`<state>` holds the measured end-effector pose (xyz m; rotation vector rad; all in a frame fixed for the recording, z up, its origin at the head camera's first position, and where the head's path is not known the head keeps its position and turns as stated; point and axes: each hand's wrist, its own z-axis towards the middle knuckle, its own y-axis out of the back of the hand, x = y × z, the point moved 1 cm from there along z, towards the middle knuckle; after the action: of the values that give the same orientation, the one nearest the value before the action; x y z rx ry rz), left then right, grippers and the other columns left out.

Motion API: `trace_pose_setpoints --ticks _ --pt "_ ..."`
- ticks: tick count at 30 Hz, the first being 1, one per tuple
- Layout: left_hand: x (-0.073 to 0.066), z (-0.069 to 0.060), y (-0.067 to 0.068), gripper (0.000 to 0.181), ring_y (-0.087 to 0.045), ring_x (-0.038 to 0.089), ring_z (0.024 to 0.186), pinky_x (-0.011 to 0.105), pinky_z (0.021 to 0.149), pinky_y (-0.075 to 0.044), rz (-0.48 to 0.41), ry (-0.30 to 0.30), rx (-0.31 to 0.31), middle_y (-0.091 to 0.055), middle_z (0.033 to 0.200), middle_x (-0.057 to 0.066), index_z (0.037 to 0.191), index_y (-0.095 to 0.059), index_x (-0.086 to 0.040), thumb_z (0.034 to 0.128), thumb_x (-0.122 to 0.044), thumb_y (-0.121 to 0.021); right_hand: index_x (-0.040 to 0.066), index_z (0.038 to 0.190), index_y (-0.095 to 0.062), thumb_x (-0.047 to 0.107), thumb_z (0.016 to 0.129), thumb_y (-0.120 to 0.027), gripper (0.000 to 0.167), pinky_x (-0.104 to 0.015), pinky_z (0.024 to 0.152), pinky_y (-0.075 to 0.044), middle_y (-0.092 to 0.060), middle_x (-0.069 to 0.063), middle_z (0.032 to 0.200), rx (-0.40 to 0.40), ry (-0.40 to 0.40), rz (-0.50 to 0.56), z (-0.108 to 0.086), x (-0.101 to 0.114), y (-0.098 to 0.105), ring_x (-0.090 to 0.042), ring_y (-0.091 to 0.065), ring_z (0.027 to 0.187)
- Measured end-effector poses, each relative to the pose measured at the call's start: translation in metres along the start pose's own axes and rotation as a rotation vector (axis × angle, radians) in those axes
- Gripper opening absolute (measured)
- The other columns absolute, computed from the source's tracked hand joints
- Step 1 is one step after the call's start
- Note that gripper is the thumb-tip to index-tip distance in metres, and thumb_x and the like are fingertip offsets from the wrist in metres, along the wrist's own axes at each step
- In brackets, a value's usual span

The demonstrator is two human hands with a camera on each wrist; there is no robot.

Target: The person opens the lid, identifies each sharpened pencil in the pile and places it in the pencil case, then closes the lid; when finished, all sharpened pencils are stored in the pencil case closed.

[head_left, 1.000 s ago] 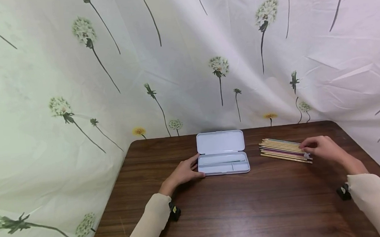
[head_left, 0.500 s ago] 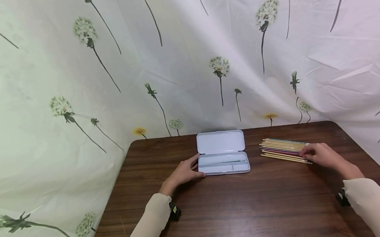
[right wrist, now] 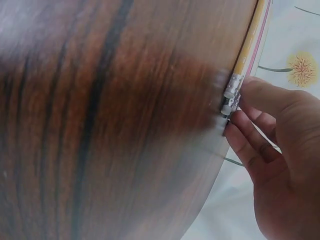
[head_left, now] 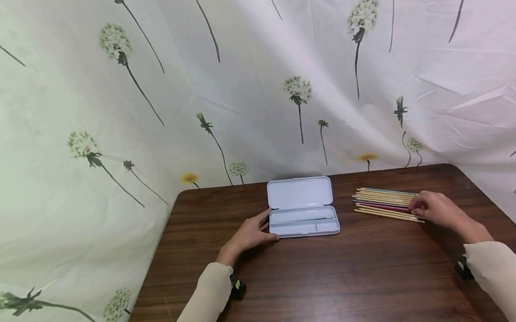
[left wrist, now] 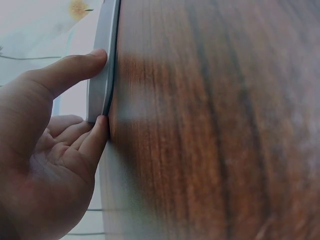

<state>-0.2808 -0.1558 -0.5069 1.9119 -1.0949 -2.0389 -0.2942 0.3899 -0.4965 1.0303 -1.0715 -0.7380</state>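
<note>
A pale blue pencil case (head_left: pixel 299 194) lies at the back middle of the table with its lid folded back; ridges divide its tray. My left hand (head_left: pixel 251 233) holds the case by its left end. In the left wrist view the thumb (left wrist: pixel 82 67) presses the case's front wall (left wrist: pixel 101 75), and the fingertips touch its end. To the right, several pencils (head_left: pixel 381 203) lie side by side, mostly yellowish, with a dark red and a teal one among them. My right hand (head_left: pixel 436 210) pinches at their right ends. The right wrist view shows a yellow pencil (right wrist: pixel 247 52) there; the fingers partly hide which pencils are held.
The brown wooden table (head_left: pixel 313 288) extends in front of both hands. A white cloth (head_left: pixel 251 80) printed with dandelions hangs along the back and sides. Dark wrist cameras (head_left: pixel 237 287) sit at both sleeves.
My right hand has shifted a little towards the front over the pencils' right ends, covering ends that showed earlier. The left hand and the pencil case have stayed put.
</note>
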Motion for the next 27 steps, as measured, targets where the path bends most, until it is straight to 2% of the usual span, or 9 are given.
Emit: trace_pose_setpoints --ticks 9,14,20,25,27 --pt "-0.001 0.001 0.0 0.095 -0.052 0.034 0.149 0.046 0.121 -0.047 0.004 0.0 -0.004 -0.034 0.173 0.017 0.169 -0.03 -0.009 0.0923 -0.02 -0.086 0.01 0.087 -0.076 0.004 0.09 -0.081 0.008 -0.028 0.06 -0.044 -0.065 0.003 0.078 0.008 0.0 -0.015 0.002 0.001 -0.003 -0.01 -0.053 0.07" --pt "0.0 0.001 0.0 0.096 -0.052 0.034 0.149 0.045 0.121 -0.048 0.013 -0.002 -0.006 -0.035 0.172 0.018 0.169 -0.031 -0.01 0.0919 -0.021 -0.086 0.006 0.093 -0.077 0.005 0.09 -0.08 0.004 -0.027 0.06 -0.043 -0.065 0.003 0.078 0.027 0.002 -0.011 0.002 0.001 -0.003 -0.01 -0.053 0.071" --pt "0.002 0.001 -0.001 0.096 -0.054 0.035 0.148 0.046 0.12 -0.048 0.018 0.002 -0.004 -0.035 0.172 0.018 0.169 -0.031 -0.01 0.092 -0.023 -0.086 0.004 0.098 -0.082 0.004 0.09 -0.08 0.009 -0.027 0.06 -0.041 -0.065 0.002 0.081 -0.019 0.043 -0.027 -0.001 0.005 0.001 -0.009 -0.052 0.072" --pt "0.002 0.001 0.0 0.097 -0.053 0.036 0.148 0.047 0.121 -0.048 0.009 0.018 -0.001 -0.034 0.172 0.018 0.169 -0.03 -0.011 0.0916 -0.024 -0.087 0.005 0.098 -0.084 0.003 0.091 -0.079 0.008 -0.029 0.064 -0.051 -0.074 0.0 0.088 -0.052 0.074 -0.03 -0.001 0.009 0.006 -0.008 -0.061 0.077" --pt "0.002 0.001 0.0 0.098 -0.053 0.036 0.148 0.047 0.121 -0.048 0.011 0.025 0.001 -0.033 0.173 0.017 0.17 -0.03 -0.012 0.0915 -0.025 -0.087 0.005 0.099 -0.085 0.003 0.092 -0.079 0.009 -0.029 0.063 -0.051 -0.074 0.001 0.086 -0.061 0.084 -0.02 -0.001 0.01 0.008 -0.006 -0.06 0.076"
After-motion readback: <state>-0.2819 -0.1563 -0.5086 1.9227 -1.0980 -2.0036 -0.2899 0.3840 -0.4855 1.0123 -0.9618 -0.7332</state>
